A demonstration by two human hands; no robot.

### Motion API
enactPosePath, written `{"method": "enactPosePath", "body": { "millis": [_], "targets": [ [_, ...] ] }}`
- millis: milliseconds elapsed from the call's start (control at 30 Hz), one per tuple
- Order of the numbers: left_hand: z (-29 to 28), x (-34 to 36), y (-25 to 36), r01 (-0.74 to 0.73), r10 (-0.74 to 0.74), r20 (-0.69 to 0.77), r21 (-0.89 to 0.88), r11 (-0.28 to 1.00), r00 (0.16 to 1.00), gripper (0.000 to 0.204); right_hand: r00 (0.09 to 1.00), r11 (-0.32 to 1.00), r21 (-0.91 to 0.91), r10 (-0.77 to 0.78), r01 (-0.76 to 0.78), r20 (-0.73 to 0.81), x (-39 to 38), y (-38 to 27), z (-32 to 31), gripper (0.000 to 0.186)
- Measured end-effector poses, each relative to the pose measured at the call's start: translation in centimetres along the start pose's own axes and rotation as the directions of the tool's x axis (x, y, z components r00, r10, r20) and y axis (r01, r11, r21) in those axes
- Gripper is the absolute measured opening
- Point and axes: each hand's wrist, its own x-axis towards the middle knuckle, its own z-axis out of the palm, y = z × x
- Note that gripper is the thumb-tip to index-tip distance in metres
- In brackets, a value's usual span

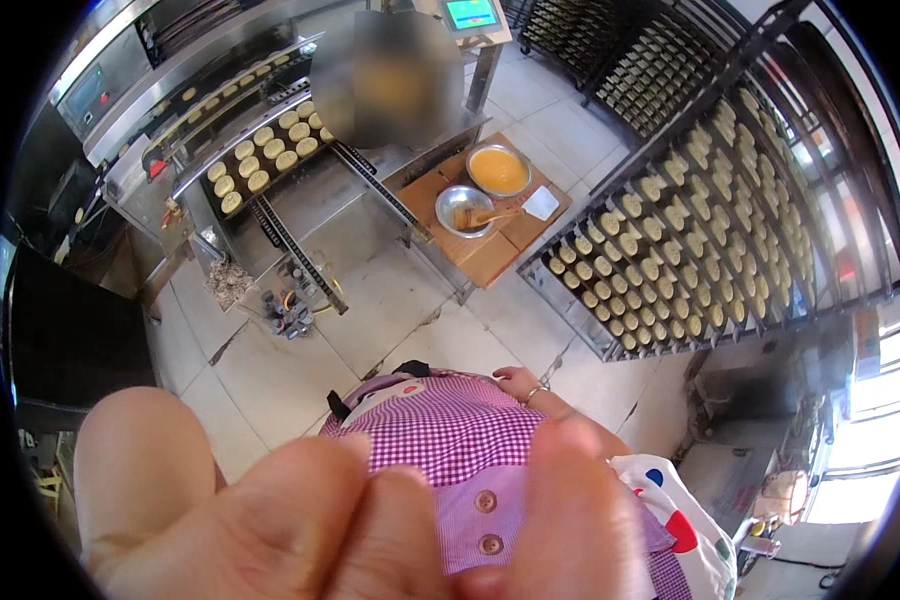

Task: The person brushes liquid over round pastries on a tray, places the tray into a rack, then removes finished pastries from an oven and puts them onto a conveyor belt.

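My left hand (340,510) fills the lower edge, very close to the camera and partly blurred, its fingers bent; whatever they may hold is hidden. Beyond it, my right hand (515,382), with a bracelet at the wrist, hangs low beside the purple checked apron (440,420), fingers loosely apart and empty. A white polka-dot cloth (660,505) lies along my right forearm. Ahead, a machine holds a dark tray (205,192) of round pale dough pieces (258,180); cardboard (490,260) beside it carries a bowl of yellow liquid (498,172) and a metal bowl with a brush (450,210).
A tall rack (603,190) of loaded trays stands close on the right, more racks (650,85) behind. Machine rails (295,262) jut toward me over tiled floor (390,310). A control screen (470,12) is at the top, a dark cabinet (75,335) at left, a window (865,460) at right.
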Motion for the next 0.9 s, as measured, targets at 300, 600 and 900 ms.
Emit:
{"method": "enactPosePath", "body": {
  "millis": [300, 600, 900],
  "targets": [
    [-1.9, -2.1, -0.5, 0.124, -0.124, -0.008, 0.072, 0.990, 0.992, 0.017, 0.998, 0.982, -0.182, -0.054, 0.056, 0.015, 5.0, 3.5, -1.2, 0.039],
    [-1.7, -1.4, -2.4, 0.227, -0.227, -0.013, 0.091, 0.970, 0.974, 0.018, 0.985, 0.977, -0.164, -0.120, 0.139, 0.121, 9.5, 2.9, -1.8, 0.040],
    [-0.7, 3.1, -4.2, 0.368, -0.370, -0.014, 0.152, 0.917, 0.929, 0.019, 0.987, 0.987, -0.120, -0.089, 0.105, 0.137, 16.0, 1.0, -7.4, 0.037]
  ]
}}
